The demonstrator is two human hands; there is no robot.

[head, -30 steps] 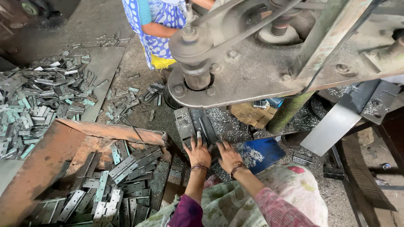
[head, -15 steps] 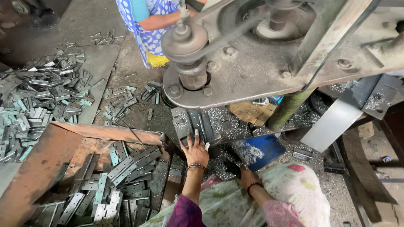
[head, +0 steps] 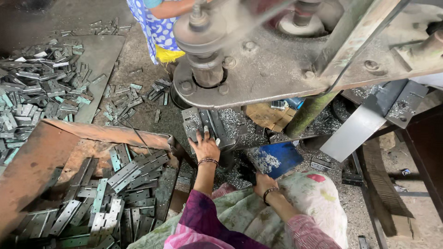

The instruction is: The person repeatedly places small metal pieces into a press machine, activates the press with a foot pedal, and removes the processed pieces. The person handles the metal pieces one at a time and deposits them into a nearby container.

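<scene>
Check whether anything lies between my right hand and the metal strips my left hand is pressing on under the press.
Nothing solid shows between them. The left hand rests on the metal strips; the right hand sits lower beside a blue scoop, with only loose metal shavings across the gap.

The flat metal hinge plates (head: pixel 117 191) heaped in the rust-brown steel tray (head: pixel 32 161) are dull grey, a few tinted pale green. The heavy press machine body (head: pixel 277 69) is grimy grey. A blue scoop-shaped plastic piece (head: pixel 274 159) carries silver filings. The person's sleeves (head: pixel 198 216) are magenta-pink; the cloth over the lap (head: pixel 318 198) is cream-green with a red flower print. A co-worker's garment (head: pixel 154 27) is blue with white dots over yellow.
</scene>
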